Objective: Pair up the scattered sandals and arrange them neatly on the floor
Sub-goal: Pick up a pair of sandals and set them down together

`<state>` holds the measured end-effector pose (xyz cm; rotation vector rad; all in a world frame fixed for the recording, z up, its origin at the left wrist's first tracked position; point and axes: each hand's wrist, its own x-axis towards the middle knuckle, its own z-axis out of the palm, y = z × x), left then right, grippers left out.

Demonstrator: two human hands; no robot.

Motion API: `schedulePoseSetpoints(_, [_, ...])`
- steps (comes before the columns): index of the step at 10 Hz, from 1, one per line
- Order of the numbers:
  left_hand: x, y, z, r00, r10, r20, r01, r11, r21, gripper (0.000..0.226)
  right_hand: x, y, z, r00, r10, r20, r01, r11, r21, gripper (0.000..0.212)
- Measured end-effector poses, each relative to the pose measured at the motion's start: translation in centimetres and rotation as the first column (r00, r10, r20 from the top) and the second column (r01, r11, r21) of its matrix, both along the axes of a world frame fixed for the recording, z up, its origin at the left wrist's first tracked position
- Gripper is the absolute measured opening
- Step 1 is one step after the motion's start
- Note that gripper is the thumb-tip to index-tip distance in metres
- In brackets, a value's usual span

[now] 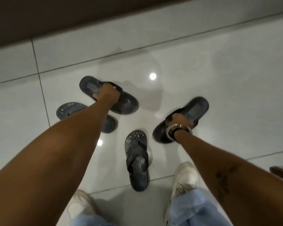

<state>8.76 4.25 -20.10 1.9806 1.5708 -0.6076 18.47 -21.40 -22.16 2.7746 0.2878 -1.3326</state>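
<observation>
Currently both hands clamped on dark slide sandals: left hand (107, 93) grips one slide (124, 103) at 11 o'clock, right hand (180, 119) grips its mate (198, 106) at 2 o'clock. Two flip-flops on tiled floor (219, 70): one (137, 160) at centre, another (67, 110) at 9 o'clock, partly behind left forearm.

A: Any brand or number to read on the sandals?

B: None. The held sandal (109, 95) has a paler rectangular patch on its footbed, and so does the other held one (183, 118), but both are too blurred to read.

A: And the two on the floor?

B: Only a moulded pattern, no letters. A dark mark on the right forearm (225, 178) is illegible too.
</observation>
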Motion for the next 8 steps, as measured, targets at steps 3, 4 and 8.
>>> schedulePoseSetpoints(3, [4.9, -12.0, -0.2, 0.814, -0.529, 0.242, 0.543, 0.840, 0.010, 0.015, 8.2, 0.3, 0.8, 0.930, 0.340, 0.139, -0.355, 0.929, 0.103, 0.035])
schedulePoseSetpoints(4, [6.3, -14.8, -0.5, 0.757, -0.602, 0.254, 0.611, 0.790, 0.051, 0.012, 9.1, 0.3, 0.5, 0.861, 0.469, 0.195, -0.492, 0.867, 0.086, 0.029])
schedulePoseSetpoints(8, [1.8, -13.4, 2.0, 0.618, -0.609, 0.498, 0.575, 0.781, 0.242, 0.030, 1.9, -0.5, 3.7, 0.716, 0.439, 0.543, -0.587, 0.799, 0.128, 0.028])
